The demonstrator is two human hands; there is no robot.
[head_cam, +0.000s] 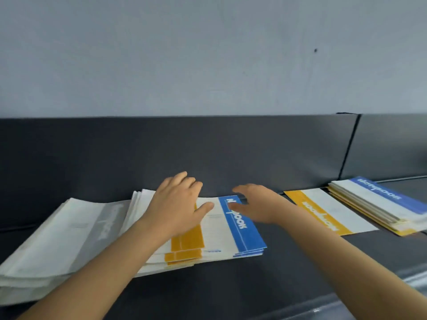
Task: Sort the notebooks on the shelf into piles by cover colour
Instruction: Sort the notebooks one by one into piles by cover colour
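**Notebooks on shelf: both hands over the middle pile**

Dark shelf (208, 285), four groups of notebooks, left to right:
- grey-banded pile (57, 239), far left, blurred.
- middle pile: blue-banded notebook (242, 225) on top, set to the right over yellow-banded notebooks (187, 241). It overlaps the right edge of the grey-banded pile.
- single yellow-banded notebook (323, 213), lying flat, apart from the middle pile.
- right pile (381, 204), blue-banded cover on top, yellow edges showing beneath. It sits just beside the single yellow one.

Left hand (178, 204): palm down over the yellow-banded notebooks, fingers relaxed, thumb spread toward the blue band. Touching or just above, cannot tell.

Right hand (258, 204): palm down at the far end of the blue-banded notebook, fingers loosely spread, thumb over the band, gripping nothing.

Hands are near each other but not touching.
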